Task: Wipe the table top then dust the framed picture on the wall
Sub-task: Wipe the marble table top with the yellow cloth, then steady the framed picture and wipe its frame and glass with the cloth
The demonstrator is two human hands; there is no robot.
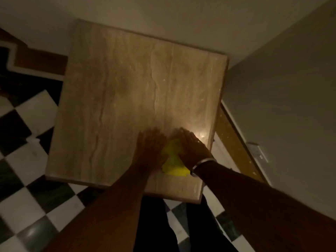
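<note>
A square beige stone table top [118, 99] fills the middle of the dim view. A yellow cloth [172, 160] lies on its near right part. My left hand [151, 148] presses flat on the cloth's left side, fingers pointing away from me. My right hand [192, 148], with a metal bangle on the wrist, lies flat on the cloth's right side. Both palms cover most of the cloth. The hands look blurred. No framed picture is in view.
Plain walls [281, 88] meet in the corner behind and right of the table. A wall socket [259, 151] sits low on the right wall above a wooden skirting. Black-and-white checkered floor [23, 160] lies to the left and in front.
</note>
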